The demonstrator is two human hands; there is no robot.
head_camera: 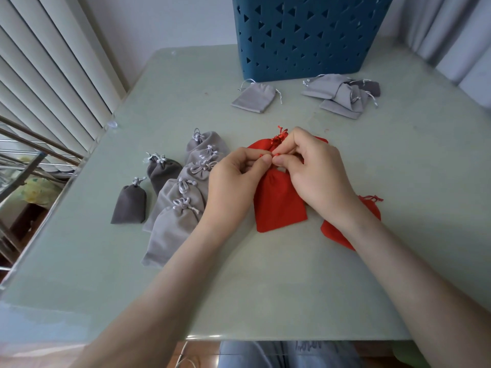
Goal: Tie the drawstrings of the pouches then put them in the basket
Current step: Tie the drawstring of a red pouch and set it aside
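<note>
A red pouch (277,205) lies flat in the middle of the table, its neck hidden under my hands. My left hand (233,176) and my right hand (313,168) meet above its top, each pinching an end of the red drawstring (267,155) between thumb and forefinger. Behind my hands lies another red pouch (261,144) with a tied top. A third red pouch (369,208) shows partly under my right wrist. The blue basket (305,35) with triangle holes stands at the far edge.
Several tied grey pouches (178,205) lie in a cluster left of my hands. A flat grey pouch (253,98) and a heap of untied grey pouches (342,95) lie in front of the basket. Window blinds (39,75) flank the table's left edge.
</note>
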